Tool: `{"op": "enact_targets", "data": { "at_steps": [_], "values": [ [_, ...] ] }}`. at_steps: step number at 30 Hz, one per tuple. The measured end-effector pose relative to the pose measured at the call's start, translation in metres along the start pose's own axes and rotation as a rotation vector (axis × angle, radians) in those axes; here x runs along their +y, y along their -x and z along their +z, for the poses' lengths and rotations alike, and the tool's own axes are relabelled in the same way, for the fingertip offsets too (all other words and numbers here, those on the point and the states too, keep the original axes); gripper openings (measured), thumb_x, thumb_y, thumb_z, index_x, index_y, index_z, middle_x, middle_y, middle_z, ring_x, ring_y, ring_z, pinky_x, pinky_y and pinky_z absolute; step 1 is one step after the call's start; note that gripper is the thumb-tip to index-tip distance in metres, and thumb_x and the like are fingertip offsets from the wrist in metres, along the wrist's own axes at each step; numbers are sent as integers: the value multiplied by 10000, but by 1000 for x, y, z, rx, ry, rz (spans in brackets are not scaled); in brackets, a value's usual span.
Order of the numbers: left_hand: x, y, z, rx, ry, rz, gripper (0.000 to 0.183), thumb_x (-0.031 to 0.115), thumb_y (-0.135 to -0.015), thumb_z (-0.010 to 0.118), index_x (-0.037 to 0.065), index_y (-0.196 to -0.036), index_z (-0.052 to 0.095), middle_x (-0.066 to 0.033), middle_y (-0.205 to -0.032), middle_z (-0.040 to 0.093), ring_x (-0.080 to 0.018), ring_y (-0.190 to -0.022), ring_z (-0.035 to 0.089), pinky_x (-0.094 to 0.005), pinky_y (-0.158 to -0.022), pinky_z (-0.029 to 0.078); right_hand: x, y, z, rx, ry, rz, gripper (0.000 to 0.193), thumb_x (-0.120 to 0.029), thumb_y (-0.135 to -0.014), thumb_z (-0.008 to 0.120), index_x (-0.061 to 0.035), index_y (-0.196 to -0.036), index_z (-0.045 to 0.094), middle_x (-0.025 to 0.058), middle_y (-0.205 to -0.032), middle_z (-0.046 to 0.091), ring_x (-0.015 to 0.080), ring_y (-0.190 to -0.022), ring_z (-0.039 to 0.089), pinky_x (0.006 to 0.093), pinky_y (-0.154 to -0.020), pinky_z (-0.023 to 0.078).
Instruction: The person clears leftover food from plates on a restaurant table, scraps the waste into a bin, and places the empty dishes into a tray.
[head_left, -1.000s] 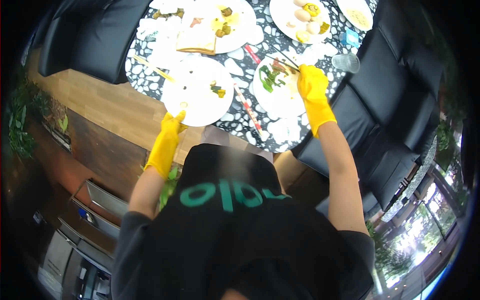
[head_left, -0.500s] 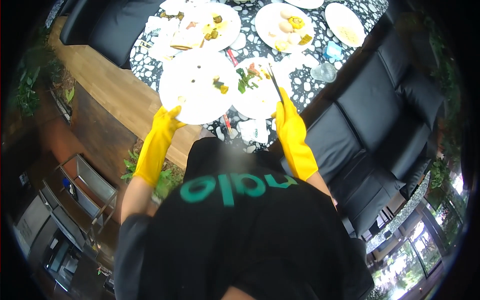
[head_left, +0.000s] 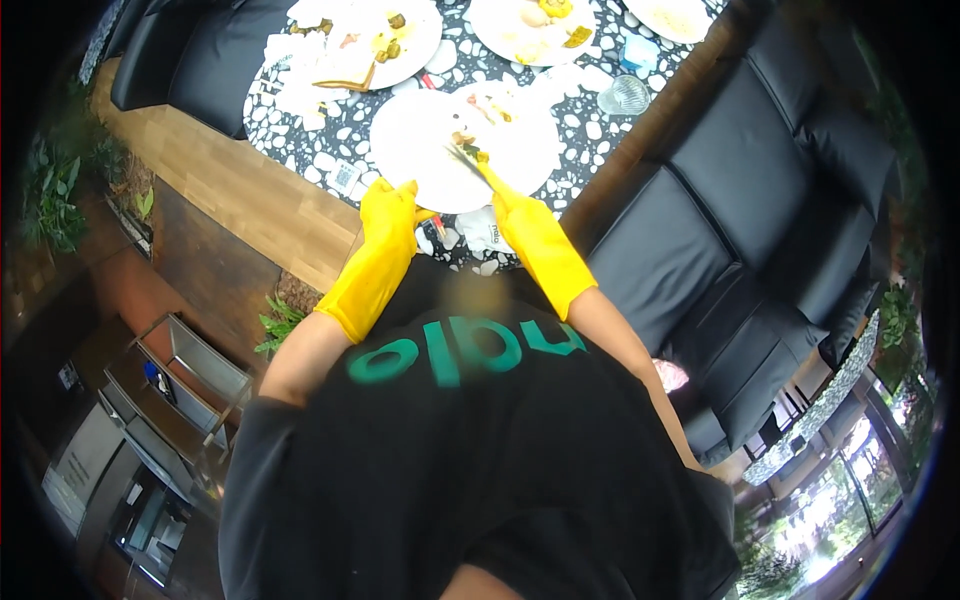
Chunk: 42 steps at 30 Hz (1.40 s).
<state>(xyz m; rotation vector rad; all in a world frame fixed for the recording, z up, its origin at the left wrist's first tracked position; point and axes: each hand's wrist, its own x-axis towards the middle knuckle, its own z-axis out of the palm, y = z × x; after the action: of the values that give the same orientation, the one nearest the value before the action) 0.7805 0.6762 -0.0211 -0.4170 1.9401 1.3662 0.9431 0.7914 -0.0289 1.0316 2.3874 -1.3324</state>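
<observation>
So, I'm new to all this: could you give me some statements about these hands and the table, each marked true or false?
1. The left hand holds a white plate by its rim. True.
2. The right hand is bare. False: it wears a yellow glove.
3. The right hand holds a slim utensil, its tips over the plate. True.
4. The clear glass is on the left side of the speckled table. False: it is toward the right side.
5. The sofa to the right of the table is black. True.
</observation>
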Motion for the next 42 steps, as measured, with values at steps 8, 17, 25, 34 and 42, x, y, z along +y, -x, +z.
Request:
{"op": "enact_targets", "data": {
  "at_steps": [8,17,25,34,42],
  "values": [
    [20,18,-17,-4,-140,37,267,70,-936,617,-77,-1149,551,-199,-1088,637,-303,-935,697,-323,-783,608,-12,25,-13,7,-23,-45,434,-285,-1007,497,-167,-1425,508,180,-1080,694,344,-872,675,405,-827,512],
    [7,10,-64,-9,-85,-38,298,42,-946,578,-43,-1229,536,-177,-1117,650,-323,-954,695,-403,-760,621,37,4,-13,39,-142,175,465,-355,-990,519,-155,-1410,523,181,-1189,674,336,-1049,649,400,-915,482],
    [-87,-66,-168,-148,128,-197,455,114,-985,558,23,-1416,443,-163,-1359,566,-343,-1213,581,-512,-1022,490,90,-31,-4,188,-419,608,419,-357,-915,686,0,-1126,633,92,-893,711,152,-648,603,262,-621,480],
    [-143,-137,-223,75,477,-253,455,119,-1012,499,44,-1446,386,-186,-1438,486,-376,-1249,548,-556,-1012,497,107,-78,31,238,-891,642,196,-160,-932,681,2,-1036,646,52,-772,639,116,-599,559,241,-565,450],
    [-92,-141,-170,119,167,-271,391,123,-1015,496,11,-1387,451,-220,-1296,590,-375,-1117,636,-515,-867,591,91,-66,16,326,-837,744,173,-150,-949,669,-22,-1063,649,43,-775,637,109,-623,558,232,-579,437]
  ]
}}
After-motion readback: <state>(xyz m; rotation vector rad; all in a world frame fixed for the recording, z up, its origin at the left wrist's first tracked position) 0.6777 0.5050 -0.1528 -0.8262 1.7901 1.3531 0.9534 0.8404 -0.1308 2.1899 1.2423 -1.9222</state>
